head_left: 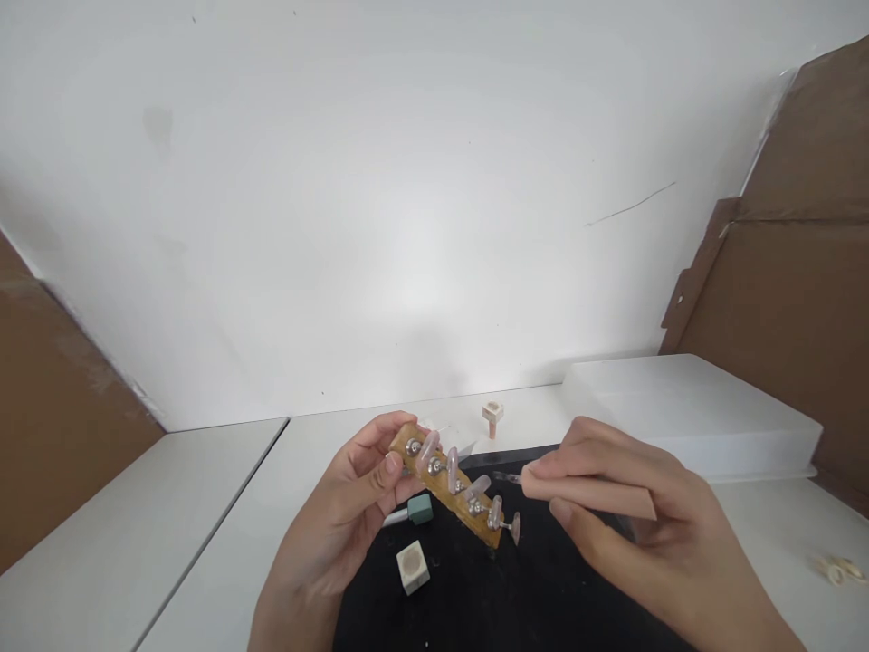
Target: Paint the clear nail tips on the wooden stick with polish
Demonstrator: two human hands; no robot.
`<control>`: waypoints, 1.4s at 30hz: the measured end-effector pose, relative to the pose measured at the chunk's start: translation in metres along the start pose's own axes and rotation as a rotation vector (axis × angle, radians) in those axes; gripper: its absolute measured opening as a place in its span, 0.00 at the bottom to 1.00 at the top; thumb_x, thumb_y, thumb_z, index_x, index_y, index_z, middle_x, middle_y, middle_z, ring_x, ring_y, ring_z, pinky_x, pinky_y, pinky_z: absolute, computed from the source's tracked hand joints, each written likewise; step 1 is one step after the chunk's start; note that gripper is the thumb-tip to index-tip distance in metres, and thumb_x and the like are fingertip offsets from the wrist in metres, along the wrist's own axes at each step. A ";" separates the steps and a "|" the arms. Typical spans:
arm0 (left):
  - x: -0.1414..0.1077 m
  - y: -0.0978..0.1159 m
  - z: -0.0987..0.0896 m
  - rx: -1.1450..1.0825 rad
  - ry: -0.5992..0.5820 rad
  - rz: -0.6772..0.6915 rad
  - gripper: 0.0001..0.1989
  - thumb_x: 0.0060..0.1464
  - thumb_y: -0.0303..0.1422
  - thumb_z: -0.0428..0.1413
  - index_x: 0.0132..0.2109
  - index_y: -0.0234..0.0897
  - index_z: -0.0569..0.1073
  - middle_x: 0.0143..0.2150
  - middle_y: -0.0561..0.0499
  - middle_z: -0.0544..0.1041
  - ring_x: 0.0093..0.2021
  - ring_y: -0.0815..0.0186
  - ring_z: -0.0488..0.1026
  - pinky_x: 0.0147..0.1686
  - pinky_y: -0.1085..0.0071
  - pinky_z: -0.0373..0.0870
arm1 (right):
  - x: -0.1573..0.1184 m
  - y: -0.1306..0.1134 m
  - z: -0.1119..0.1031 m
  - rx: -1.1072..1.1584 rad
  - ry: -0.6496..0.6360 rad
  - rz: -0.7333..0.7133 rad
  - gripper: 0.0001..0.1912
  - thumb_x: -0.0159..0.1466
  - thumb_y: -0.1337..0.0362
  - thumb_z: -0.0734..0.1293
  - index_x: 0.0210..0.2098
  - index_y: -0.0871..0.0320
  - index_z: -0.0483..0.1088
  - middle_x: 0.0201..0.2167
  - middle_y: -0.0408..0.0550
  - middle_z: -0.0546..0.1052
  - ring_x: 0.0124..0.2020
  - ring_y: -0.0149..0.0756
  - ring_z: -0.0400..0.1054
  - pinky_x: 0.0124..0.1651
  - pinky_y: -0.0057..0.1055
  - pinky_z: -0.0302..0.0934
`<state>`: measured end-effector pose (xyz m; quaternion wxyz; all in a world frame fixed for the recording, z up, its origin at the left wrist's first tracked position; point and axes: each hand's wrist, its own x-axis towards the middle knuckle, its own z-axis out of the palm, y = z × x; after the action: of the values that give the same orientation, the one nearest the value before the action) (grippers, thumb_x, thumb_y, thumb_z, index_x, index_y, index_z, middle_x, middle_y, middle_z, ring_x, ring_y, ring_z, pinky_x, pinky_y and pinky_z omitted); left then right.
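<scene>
We see two hands raised above a black mat (529, 589) on a white worktop (74, 507). The left hand (339, 512) comes up from the near side with its wrist bent inward; its thumb presses the near face of an amber bar (453, 503) at the left end, the fingers curling behind, so that the bar is pinched clear of the mat and slopes down to the right. Along it we note silver balls (435, 466) and translucent nail-shaped pieces (453, 469) set at differing angles. The right hand (669, 543) reaches in from the near right corner, knuckles uppermost, pinching a pink handle (597, 492) between the thumb below and fingers above. Its clear tip (507, 477) points left, just beside the pieces; we cannot tell whether they touch. Below the bar, towards the mat's left edge, lie a green-headed piece (420, 509) and a pale block (413, 567). Between the mat's far edge and the worktop's far edge stands a stemmed block (492, 412); a translucent box (685, 407) occupies the far right corner.
</scene>
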<state>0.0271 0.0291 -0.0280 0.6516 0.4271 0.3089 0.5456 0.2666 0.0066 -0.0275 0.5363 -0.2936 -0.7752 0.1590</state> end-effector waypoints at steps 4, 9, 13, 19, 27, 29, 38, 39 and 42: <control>0.003 0.001 0.006 -0.003 -0.008 -0.014 0.11 0.48 0.35 0.68 0.41 0.42 0.81 0.38 0.52 0.81 0.38 0.66 0.77 0.40 0.73 0.75 | 0.005 -0.003 0.001 0.058 -0.060 -0.048 0.19 0.56 0.81 0.66 0.41 0.54 0.77 0.26 0.42 0.74 0.24 0.29 0.69 0.26 0.25 0.66; 0.003 0.003 0.010 -0.034 -0.046 -0.036 0.11 0.50 0.35 0.66 0.41 0.40 0.79 0.35 0.53 0.79 0.35 0.68 0.77 0.37 0.73 0.75 | 0.006 -0.007 0.003 0.030 -0.018 -0.029 0.20 0.55 0.81 0.65 0.40 0.54 0.78 0.26 0.42 0.75 0.24 0.29 0.69 0.25 0.24 0.67; 0.001 0.003 0.008 -0.020 -0.025 -0.041 0.12 0.49 0.36 0.66 0.41 0.38 0.78 0.35 0.52 0.78 0.35 0.67 0.76 0.37 0.72 0.75 | 0.003 -0.005 0.002 -0.028 -0.021 0.015 0.17 0.56 0.80 0.63 0.36 0.54 0.76 0.25 0.41 0.72 0.23 0.30 0.69 0.24 0.24 0.66; -0.001 0.001 0.003 -0.017 0.011 -0.051 0.12 0.49 0.37 0.66 0.41 0.38 0.78 0.37 0.51 0.79 0.38 0.65 0.76 0.39 0.71 0.75 | 0.000 -0.001 0.002 -0.086 0.006 0.025 0.16 0.59 0.79 0.63 0.37 0.53 0.75 0.24 0.41 0.70 0.22 0.32 0.65 0.22 0.28 0.62; 0.003 -0.001 0.000 -0.013 0.013 -0.054 0.12 0.51 0.37 0.65 0.42 0.38 0.78 0.38 0.50 0.79 0.38 0.65 0.76 0.38 0.70 0.76 | 0.000 0.000 0.004 -0.013 0.058 -0.054 0.18 0.59 0.78 0.65 0.41 0.49 0.74 0.24 0.40 0.74 0.22 0.32 0.66 0.24 0.27 0.63; 0.003 0.000 0.001 -0.010 0.012 -0.062 0.13 0.51 0.37 0.65 0.43 0.37 0.78 0.37 0.49 0.79 0.37 0.65 0.76 0.38 0.70 0.76 | 0.001 -0.002 0.005 0.003 0.049 -0.056 0.19 0.58 0.79 0.66 0.42 0.49 0.74 0.25 0.40 0.77 0.23 0.32 0.68 0.26 0.28 0.64; 0.001 0.004 0.006 -0.027 0.002 -0.072 0.12 0.52 0.37 0.64 0.42 0.37 0.78 0.37 0.50 0.79 0.37 0.65 0.76 0.37 0.71 0.77 | 0.005 -0.007 0.004 0.018 0.014 -0.057 0.17 0.58 0.79 0.65 0.40 0.52 0.75 0.25 0.41 0.79 0.22 0.28 0.68 0.24 0.22 0.63; 0.001 0.004 0.006 -0.032 0.000 -0.070 0.11 0.53 0.37 0.64 0.42 0.37 0.78 0.38 0.50 0.79 0.38 0.65 0.77 0.37 0.71 0.77 | 0.005 -0.007 0.004 0.014 0.026 -0.052 0.17 0.58 0.79 0.65 0.39 0.53 0.75 0.24 0.41 0.78 0.21 0.28 0.67 0.23 0.22 0.63; 0.001 0.003 0.006 -0.054 0.004 -0.065 0.10 0.52 0.36 0.65 0.41 0.38 0.79 0.37 0.51 0.80 0.39 0.65 0.77 0.37 0.72 0.77 | 0.005 -0.008 0.005 -0.010 0.061 -0.034 0.15 0.58 0.79 0.65 0.36 0.54 0.75 0.22 0.39 0.76 0.20 0.27 0.66 0.22 0.21 0.62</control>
<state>0.0306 0.0287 -0.0225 0.6794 0.3980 0.3093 0.5332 0.2586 0.0040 -0.0216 0.5607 -0.2878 -0.7642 0.1373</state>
